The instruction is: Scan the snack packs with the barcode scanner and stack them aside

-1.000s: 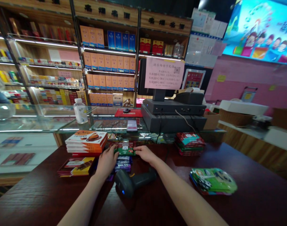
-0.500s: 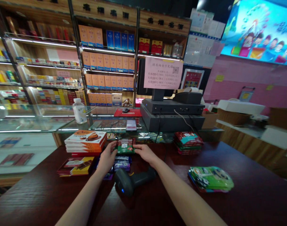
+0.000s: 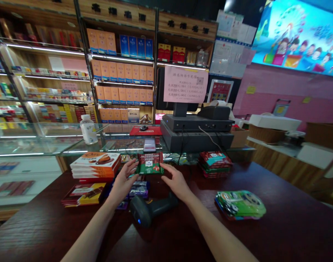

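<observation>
Between my hands a green and dark red snack packet (image 3: 150, 163) is tilted up with its printed front towards me. My left hand (image 3: 125, 179) grips its left edge with the fingers, and my right hand (image 3: 176, 182) has its fingertips at the right edge. Just beneath lie several purple and blue wrapped bars (image 3: 139, 188), partly covered by my left hand. A dark barcode scanner (image 3: 150, 210) with a lit blue light rests on the table between my forearms.
To the left are stacked orange and white boxes (image 3: 94, 165) and red and yellow chocolate packs (image 3: 83, 194). On the right lie a pile of similar packets (image 3: 214, 163) and green pouches (image 3: 240, 204). Behind stand a bottle (image 3: 88, 130), a phone-like screen (image 3: 150, 145) and a cash register (image 3: 196, 136).
The packet has been lifted off the table and tilted up, held between both hands. My hands have come slightly up with it. The view has shifted a little.
</observation>
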### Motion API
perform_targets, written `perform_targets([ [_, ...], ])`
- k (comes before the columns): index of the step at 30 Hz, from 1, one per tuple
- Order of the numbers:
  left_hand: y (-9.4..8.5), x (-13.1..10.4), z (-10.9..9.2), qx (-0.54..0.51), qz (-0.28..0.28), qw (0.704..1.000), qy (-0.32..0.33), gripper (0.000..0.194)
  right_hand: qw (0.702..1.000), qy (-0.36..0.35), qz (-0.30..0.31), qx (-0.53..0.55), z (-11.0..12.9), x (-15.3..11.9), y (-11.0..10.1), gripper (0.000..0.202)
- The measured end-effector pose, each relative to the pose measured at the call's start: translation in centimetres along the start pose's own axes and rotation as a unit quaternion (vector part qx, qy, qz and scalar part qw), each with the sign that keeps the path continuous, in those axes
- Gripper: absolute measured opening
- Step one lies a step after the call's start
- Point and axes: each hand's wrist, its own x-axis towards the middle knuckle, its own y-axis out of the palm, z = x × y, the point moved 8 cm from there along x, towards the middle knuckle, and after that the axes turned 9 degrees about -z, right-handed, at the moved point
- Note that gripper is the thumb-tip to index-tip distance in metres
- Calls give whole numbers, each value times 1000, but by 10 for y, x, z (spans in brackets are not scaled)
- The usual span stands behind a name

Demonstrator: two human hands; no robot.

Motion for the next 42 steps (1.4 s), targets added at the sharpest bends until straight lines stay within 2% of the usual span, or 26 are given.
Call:
perform_targets([
  [5, 9, -6, -6, -10, 41, 999, -10, 71, 998, -20, -45, -25, -2, -7, -10, 48],
  [8, 12, -7, -7, -13, 48, 999, -11, 74, 997, -27, -51, -54, -4, -11, -13, 45],
  [14, 10, -7, -9, 1, 28, 1000, 7, 69, 992, -83, -61, -80, 5, -19, -16, 39],
  [19, 3, -10, -19, 82, 0, 993, 82, 54, 987, -127, -81, -57, 17, -23, -17, 36],
  [23, -2, -16, -33, 161, -23, 965, 207, 35, 985, -130, -104, -38, 19, -25, -20, 32],
  [27, -2, -26, -49, 247, -31, 907, 339, 26, 984, -136, -117, -17, 21, -26, -23, 32],
  [29, -1, -31, -57, 278, -26, 881, 383, 25, 983, -137, -121, -1, 24, -27, -24, 32],
  [35, -10, -41, -78, 288, -80, 850, 433, 19, 984, -141, -111, 22, 29, -28, -24, 34],
  [42, -17, -45, -87, 283, -116, 838, 452, 19, 983, -160, -87, -14, 26, -30, -20, 35],
])
